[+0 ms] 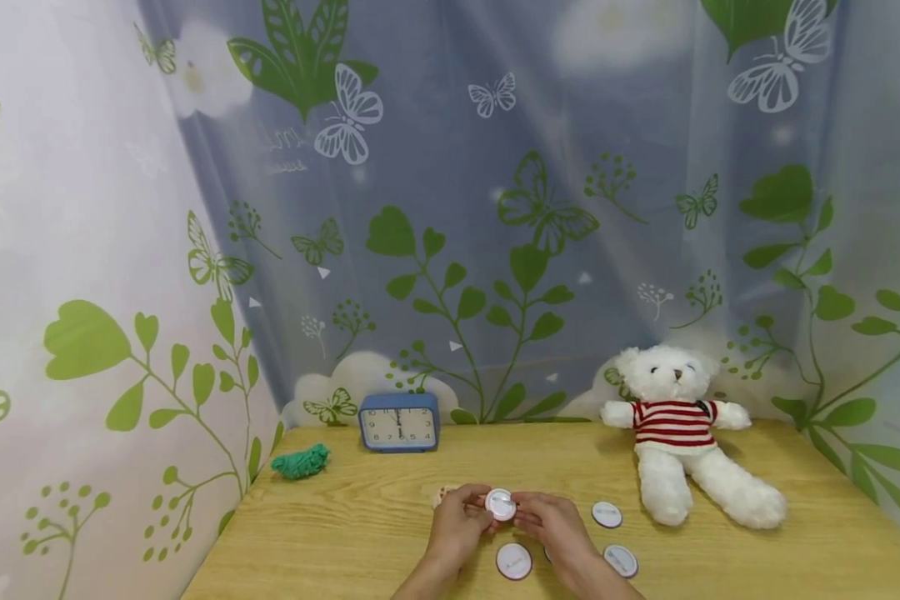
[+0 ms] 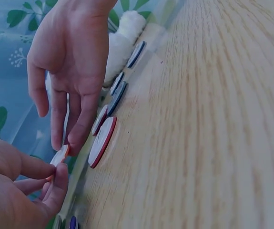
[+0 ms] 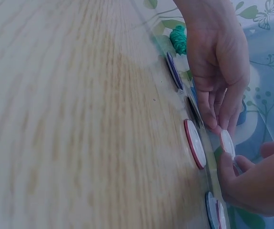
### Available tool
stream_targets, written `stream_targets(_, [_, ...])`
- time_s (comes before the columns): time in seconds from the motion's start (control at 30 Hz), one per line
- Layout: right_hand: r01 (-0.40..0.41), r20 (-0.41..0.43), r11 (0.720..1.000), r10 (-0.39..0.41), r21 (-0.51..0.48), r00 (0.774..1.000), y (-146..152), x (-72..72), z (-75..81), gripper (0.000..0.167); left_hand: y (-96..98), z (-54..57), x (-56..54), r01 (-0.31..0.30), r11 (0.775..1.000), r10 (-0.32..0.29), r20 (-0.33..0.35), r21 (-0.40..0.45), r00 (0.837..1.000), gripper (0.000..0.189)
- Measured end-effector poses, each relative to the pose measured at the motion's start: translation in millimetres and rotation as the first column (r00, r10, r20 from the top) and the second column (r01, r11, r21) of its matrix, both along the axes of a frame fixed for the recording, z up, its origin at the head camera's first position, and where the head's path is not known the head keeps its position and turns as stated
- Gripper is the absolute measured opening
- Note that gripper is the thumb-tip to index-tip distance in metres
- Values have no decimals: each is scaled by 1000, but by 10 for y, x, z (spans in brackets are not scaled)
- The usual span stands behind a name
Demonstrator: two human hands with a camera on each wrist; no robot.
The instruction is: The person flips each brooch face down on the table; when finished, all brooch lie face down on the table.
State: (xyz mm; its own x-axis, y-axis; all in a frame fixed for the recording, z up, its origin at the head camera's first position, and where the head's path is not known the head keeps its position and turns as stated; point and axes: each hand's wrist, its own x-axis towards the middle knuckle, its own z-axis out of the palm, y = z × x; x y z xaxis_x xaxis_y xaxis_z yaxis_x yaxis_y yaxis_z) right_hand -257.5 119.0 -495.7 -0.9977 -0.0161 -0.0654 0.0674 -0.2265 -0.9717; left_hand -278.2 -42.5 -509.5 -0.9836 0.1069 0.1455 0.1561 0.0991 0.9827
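Observation:
A round white-backed button badge (image 1: 501, 504) with an orange-red rim is held up above the table between both hands. My left hand (image 1: 457, 523) pinches its left edge between thumb and fingers. From the other side, my right hand (image 1: 558, 527) has its fingertips on the right edge, one on each face in the left wrist view. A pin bar shows across the badge's back. Below the hands, a red-rimmed badge (image 1: 513, 562) lies pin side up. Two more badges, one upper (image 1: 606, 514) and one lower (image 1: 620, 561), lie right of my right hand. Another is mostly hidden under that hand.
A patterned badge (image 1: 441, 497) peeks out behind my left hand. At the back left stand a blue clock (image 1: 399, 422) and a bundle of green cord (image 1: 301, 462). A white teddy bear (image 1: 675, 433) in a striped shirt sits at the right. Printed curtains surround the wooden table (image 1: 330, 542).

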Motion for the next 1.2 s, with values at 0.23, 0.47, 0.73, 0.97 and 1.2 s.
stream_targets(0.23, [-32, -13, 999, 32, 13, 999, 18, -11, -17, 41, 5, 6, -24, -26, 998, 27, 10, -57, 1000, 36])
stream_targets(0.47, [-69, 8, 998, 69, 4, 998, 41, -7, -23, 41, -10, 19, -23, -33, 993, 34, 13, -116, 999, 33])
stream_targets(0.73, [-92, 68, 996, 91, 20, 994, 39, -21, 7, 44, -17, 22, -9, -43, 985, 48, 25, -170, 999, 29])
stream_targets(0.97, [-95, 82, 995, 94, 14, 992, 48, -27, -8, 43, -26, 30, 2, -40, 977, 49, 34, -210, 998, 27])
stream_targets(1.2, [-96, 93, 995, 94, 24, 991, 60, -28, 9, 42, -38, 24, 4, -46, 967, 51, 11, -252, 999, 29])
